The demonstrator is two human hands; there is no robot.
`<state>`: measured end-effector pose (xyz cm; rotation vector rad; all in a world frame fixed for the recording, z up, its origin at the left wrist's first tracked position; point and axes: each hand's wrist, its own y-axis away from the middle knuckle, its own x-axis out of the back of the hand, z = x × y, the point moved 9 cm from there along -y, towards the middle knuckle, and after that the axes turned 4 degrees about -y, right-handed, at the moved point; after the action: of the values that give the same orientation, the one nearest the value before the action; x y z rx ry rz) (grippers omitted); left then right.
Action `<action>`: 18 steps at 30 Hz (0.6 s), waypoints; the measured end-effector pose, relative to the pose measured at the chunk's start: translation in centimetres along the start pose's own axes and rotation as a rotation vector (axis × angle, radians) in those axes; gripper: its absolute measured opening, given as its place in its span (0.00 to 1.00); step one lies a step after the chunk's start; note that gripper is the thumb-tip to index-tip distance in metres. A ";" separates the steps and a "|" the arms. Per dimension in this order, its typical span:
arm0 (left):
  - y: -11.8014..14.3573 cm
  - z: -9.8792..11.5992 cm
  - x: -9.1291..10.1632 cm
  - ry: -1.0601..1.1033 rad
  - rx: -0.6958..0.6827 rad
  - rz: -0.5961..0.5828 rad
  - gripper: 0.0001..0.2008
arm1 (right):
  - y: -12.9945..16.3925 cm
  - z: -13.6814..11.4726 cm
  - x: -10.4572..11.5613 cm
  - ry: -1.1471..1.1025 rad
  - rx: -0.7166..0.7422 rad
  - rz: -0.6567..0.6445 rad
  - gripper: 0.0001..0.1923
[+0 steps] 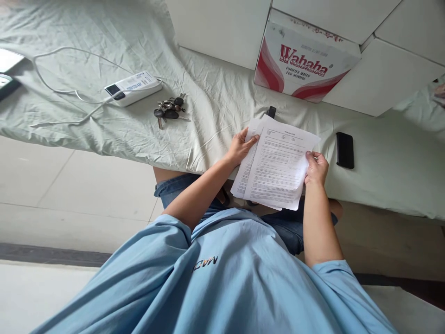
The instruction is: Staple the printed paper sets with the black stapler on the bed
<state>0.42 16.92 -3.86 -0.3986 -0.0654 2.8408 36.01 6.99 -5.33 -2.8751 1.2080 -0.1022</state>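
Note:
A few printed white paper sheets (pixel 276 164) are held up over the edge of a bed covered with a pale green sheet (pixel 208 102). My left hand (pixel 240 147) grips the left edge of the sheets, thumb on top. My right hand (pixel 316 168) pinches their right edge. The sheets are fanned slightly, with the lower ones sticking out to the left. A small black object (pixel 271 112) peeks out behind the top of the papers.
A black phone (pixel 345 150) lies on the bed right of the papers. A bunch of keys (pixel 169 110) and a white power bank (pixel 133 87) with a white cable (pixel 66 93) lie to the left. A Wahaha water carton (pixel 302 58) stands at the back.

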 end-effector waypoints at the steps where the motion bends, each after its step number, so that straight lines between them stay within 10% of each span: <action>1: 0.1 0.0 -0.1 0.005 0.009 -0.002 0.35 | 0.2 -0.2 -0.3 -0.006 0.016 -0.017 0.37; 18: 0.9 0.0 -0.6 0.027 0.170 -0.045 0.38 | 2.7 -1.7 -1.2 -0.022 0.112 -0.173 0.37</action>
<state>0.77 15.86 -3.72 -0.3934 0.1688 2.7692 33.11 6.01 -3.79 -2.8685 0.9174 -0.1367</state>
